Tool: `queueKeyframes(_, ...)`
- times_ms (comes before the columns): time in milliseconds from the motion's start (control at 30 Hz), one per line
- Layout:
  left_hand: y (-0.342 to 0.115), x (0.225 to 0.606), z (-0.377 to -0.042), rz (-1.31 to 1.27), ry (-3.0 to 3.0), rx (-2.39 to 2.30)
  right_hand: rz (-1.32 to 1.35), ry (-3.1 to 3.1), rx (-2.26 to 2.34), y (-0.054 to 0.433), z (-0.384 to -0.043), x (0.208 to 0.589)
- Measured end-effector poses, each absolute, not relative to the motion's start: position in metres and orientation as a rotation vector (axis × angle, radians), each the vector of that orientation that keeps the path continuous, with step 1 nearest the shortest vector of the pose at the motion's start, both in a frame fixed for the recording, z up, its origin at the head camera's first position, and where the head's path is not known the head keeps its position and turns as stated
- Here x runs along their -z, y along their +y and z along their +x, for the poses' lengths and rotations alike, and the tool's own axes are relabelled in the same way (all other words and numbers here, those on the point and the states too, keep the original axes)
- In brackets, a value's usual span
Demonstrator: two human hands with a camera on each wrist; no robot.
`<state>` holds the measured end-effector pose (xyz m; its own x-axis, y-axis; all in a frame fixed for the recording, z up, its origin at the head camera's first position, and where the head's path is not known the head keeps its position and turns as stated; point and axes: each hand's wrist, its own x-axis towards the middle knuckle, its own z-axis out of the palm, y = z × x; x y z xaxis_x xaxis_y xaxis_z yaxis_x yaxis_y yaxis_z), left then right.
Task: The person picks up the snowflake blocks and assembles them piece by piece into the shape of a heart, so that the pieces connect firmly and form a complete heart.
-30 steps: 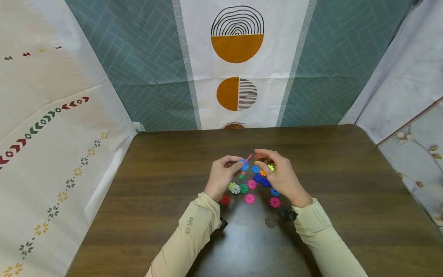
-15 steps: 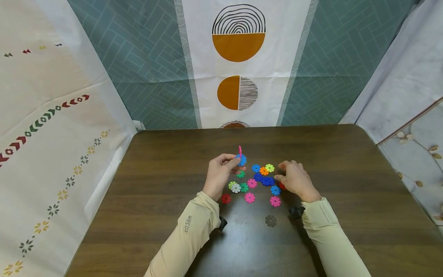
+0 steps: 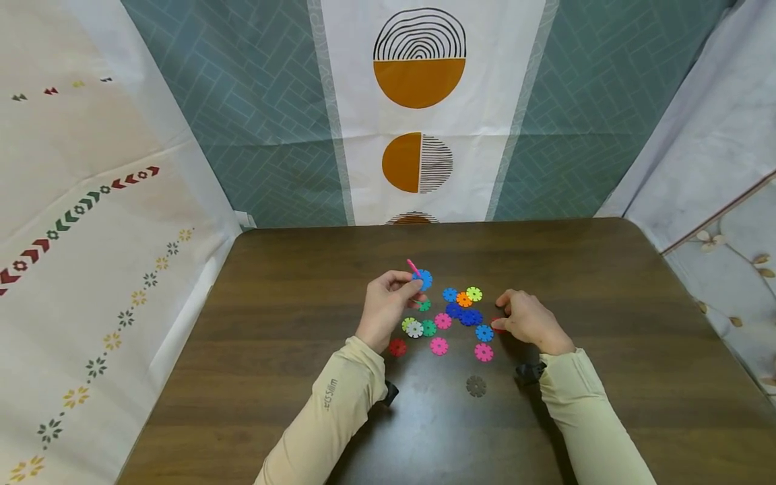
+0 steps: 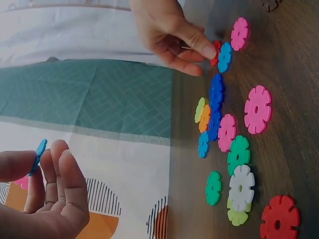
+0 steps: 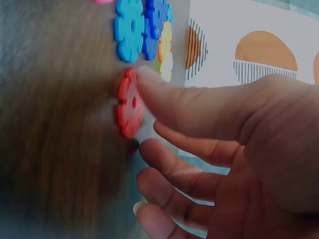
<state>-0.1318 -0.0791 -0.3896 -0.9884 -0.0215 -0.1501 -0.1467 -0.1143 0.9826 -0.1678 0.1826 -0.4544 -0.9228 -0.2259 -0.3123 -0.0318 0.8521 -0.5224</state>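
Two plastic-looking, notched flower pieces, a sky-blue disc (image 3: 426, 279) and a hot-pink disc (image 3: 413, 267), apparently slotted together, sit at the left hand (image 3: 384, 303), its fingers clamped on the blue. Under the right thumb lies a red, notched, plastic-looking disc (image 5: 127, 112) on the brown wooden tabletop (image 3: 303, 303); the other fingers of the right hand (image 3: 535, 323) stand apart. Lifting cleanly likely calls for a fingertip opposite the thumb, pinching the rim lightly.

Pale cream sleeves (image 3: 339, 411), dark lettering (image 3: 330, 394) on the left, black wrist pieces (image 3: 531, 372), bare hands (image 3: 388, 303)
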Motion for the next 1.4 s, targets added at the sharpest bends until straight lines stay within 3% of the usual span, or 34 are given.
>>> queueKeyframes(867,-0.076,0.386,-0.125,-0.175,2.004,-2.307,-0.221,2.602,0.752,0.187,-0.163,0.458)
queueKeyframes(1067,-0.074,0.387,-0.126,-0.170,2.016,-2.291,-0.223,2.623,1.005,0.184,-0.167,0.459)
queueKeyframes(1400,-0.070,0.389,-0.128,-0.170,2.002,-2.284,-0.485,2.725,1.469,0.154,-0.161,0.437)
